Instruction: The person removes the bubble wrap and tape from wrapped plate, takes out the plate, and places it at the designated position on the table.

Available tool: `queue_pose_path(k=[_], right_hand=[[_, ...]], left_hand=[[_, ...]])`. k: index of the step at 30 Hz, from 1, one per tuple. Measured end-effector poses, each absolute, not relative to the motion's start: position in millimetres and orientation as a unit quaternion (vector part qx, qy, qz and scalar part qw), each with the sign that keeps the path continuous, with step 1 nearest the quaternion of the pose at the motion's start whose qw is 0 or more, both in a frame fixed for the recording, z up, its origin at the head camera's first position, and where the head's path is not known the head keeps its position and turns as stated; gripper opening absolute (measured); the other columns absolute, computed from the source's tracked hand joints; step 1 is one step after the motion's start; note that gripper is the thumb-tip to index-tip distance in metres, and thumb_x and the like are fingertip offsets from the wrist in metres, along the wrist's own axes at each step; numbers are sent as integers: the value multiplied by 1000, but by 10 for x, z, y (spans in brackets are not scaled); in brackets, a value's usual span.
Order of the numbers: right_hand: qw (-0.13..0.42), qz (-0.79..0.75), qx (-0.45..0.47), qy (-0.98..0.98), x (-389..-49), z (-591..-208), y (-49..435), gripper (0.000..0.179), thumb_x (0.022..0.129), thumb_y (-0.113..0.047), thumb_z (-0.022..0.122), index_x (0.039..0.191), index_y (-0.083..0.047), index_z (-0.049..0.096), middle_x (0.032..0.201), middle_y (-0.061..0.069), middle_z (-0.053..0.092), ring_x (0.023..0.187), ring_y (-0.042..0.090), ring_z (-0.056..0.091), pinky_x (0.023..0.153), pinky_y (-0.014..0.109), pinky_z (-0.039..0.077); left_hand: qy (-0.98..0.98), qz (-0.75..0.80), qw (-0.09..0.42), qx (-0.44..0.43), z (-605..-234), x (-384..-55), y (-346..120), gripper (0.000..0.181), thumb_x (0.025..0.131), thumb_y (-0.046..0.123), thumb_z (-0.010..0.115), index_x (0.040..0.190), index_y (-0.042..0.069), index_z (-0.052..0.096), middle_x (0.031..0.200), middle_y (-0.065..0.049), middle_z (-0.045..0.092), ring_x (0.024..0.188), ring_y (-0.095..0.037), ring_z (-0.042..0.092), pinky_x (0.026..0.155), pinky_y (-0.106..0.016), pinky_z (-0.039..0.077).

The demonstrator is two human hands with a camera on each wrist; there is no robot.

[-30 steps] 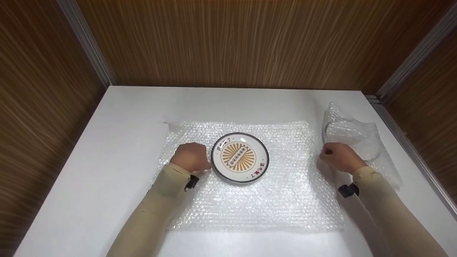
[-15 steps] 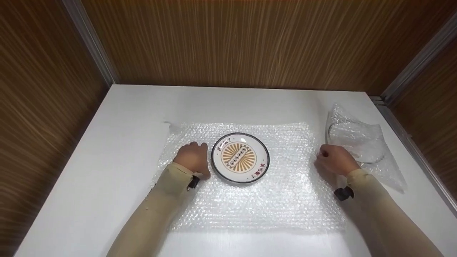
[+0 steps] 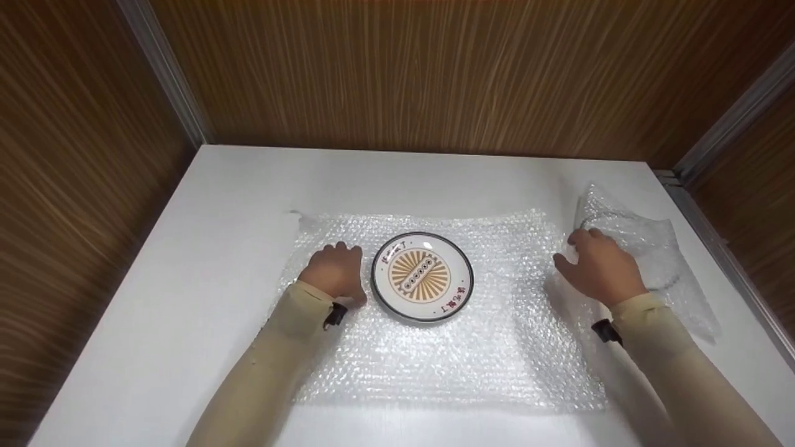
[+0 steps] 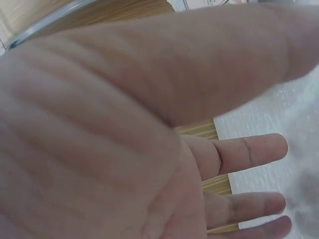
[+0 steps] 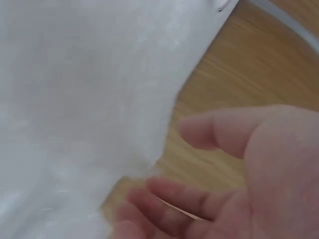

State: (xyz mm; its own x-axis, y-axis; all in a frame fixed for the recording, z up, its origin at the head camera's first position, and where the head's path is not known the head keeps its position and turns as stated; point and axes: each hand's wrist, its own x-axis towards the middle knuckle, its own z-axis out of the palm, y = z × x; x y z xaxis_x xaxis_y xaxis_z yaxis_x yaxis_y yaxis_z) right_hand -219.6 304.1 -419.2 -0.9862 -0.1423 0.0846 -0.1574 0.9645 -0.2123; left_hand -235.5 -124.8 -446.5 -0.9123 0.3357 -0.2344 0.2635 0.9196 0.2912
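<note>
A round white plate (image 3: 422, 277) with a dark rim, orange rays and red characters lies on a spread sheet of bubble wrap (image 3: 428, 366). Just left of the plate, my left hand (image 3: 334, 272) is over the sheet; the left wrist view has its fingers (image 4: 251, 152) straight, holding nothing. Beyond the sheet's right edge is my right hand (image 3: 601, 268), thumb apart from loosely bent fingers (image 5: 169, 206). Nothing is between them, and bubble wrap (image 5: 94, 89) shows close by. In the head view this hand overlaps a bubble-wrapped round item (image 3: 667, 248).
The white table (image 3: 143, 310) carries all of this. Wood-grain panels (image 3: 422, 74) enclose it at the back and on both sides, with metal strips (image 3: 168, 68) at the corners. The wrapped item lies close to the right table edge.
My right hand has gone from curled fingers to spread ones, rising a little away from the sheet's right edge. The left hand stays beside the plate, its fingers now more extended.
</note>
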Motion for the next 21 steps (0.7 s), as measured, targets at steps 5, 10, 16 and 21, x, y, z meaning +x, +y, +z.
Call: queue_pose_path(k=[5, 10, 16, 21], right_hand=[[74, 137, 145, -977, -2144, -4268, 2588, 25, 95, -17, 69, 111, 3, 69, 104, 20, 69, 88, 39, 68, 74, 57, 56], [-48, 244, 157, -956, -2276, -4495, 2142, 33, 99, -18, 62, 124, 5, 62, 99, 15, 72, 85, 28, 69, 80, 49, 57], [-106, 327, 101, -934, -2564, -4751, 1979, 27, 100, -20, 63, 114, 2, 69, 88, 9, 68, 77, 20, 63, 73, 36, 53], [-113, 332, 120, -929, -2699, -4861, 1992, 15, 97, -17, 67, 97, -4, 74, 82, 2, 67, 72, 13, 58, 69, 30, 50]], left_hand=[[961, 151, 159, 166, -4552, -2342, -1249, 75, 65, 14, 88, 131, -2, 57, 114, -24, 55, 107, -43, 55, 90, -54, 52], [962, 147, 159, 167, -4610, -2326, -1220, 77, 65, 17, 91, 132, 1, 58, 112, -25, 55, 107, -43, 56, 90, -55, 53], [958, 164, 164, 168, -4638, -2313, -1184, 80, 69, 25, 89, 137, 0, 58, 120, -32, 57, 111, -48, 55, 92, -59, 52], [961, 172, 150, 155, -4642, -2307, -1176, 92, 68, 36, 91, 144, -2, 54, 133, -41, 51, 119, -55, 53, 97, -61, 51]])
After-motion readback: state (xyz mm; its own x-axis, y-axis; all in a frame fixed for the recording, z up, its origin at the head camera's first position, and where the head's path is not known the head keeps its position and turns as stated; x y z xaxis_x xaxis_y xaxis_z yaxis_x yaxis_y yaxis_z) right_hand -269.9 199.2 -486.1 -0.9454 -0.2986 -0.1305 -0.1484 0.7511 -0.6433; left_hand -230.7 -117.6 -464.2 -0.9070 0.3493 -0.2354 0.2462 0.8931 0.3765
